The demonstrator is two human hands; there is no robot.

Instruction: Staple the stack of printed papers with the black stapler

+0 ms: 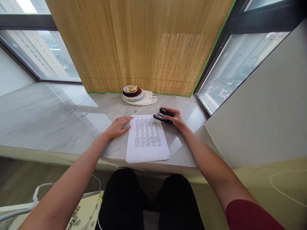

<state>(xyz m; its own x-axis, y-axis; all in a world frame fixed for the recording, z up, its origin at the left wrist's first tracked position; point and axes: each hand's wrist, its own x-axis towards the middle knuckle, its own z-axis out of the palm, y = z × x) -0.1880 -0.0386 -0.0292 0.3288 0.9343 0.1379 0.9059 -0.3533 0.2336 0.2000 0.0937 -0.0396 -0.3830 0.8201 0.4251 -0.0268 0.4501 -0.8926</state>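
Note:
A printed sheet of paper (147,139) lies on the grey stone sill in front of me. My left hand (119,126) rests flat on the sill with its fingers stretched out, the fingertips touching the paper's top left edge. My right hand (177,118) is wrapped round a black stapler (164,115), which sits at the paper's top right corner.
A stack of plates and saucers (139,94) stands at the back of the sill (59,118) against a bamboo blind (144,44). Windows flank both sides. A white wall (259,105) rises on the right. My knees are below the sill's front edge.

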